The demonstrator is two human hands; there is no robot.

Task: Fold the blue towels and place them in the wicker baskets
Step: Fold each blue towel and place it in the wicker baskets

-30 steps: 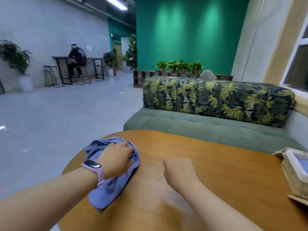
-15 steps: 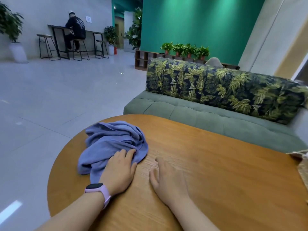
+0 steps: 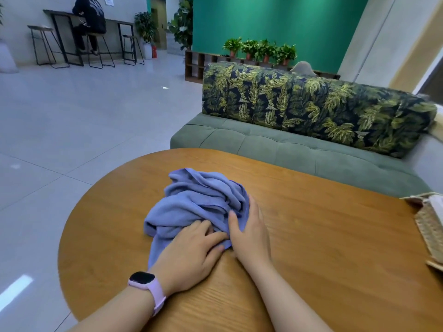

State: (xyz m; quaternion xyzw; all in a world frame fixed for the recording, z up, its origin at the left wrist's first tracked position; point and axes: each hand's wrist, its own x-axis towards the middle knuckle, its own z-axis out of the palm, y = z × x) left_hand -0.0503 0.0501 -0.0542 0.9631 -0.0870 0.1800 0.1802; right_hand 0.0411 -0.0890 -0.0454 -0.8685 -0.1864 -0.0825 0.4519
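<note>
A crumpled blue towel (image 3: 199, 202) lies in a heap on the round wooden table (image 3: 323, 236), left of its middle. My left hand (image 3: 189, 255), with a pink watch on the wrist, rests on the towel's near edge, fingers lying over the cloth. My right hand (image 3: 249, 236) touches the towel's right side. Its thumb lies on the cloth and its fingers run straight along the edge. The two hands sit side by side. A wicker basket (image 3: 429, 226) with a white lining stands at the table's right edge, partly out of frame.
A green sofa (image 3: 299, 152) with a leaf-patterned backrest stands just behind the table. Grey tiled floor (image 3: 72, 130) spreads to the left. Far back left, a person sits at a high table with stools (image 3: 88, 29). Potted plants line a shelf.
My right hand slid left from the bare table onto the towel's right side. The towel now sits nearer the table's middle. The camera tilted down, and the basket came back into view.
</note>
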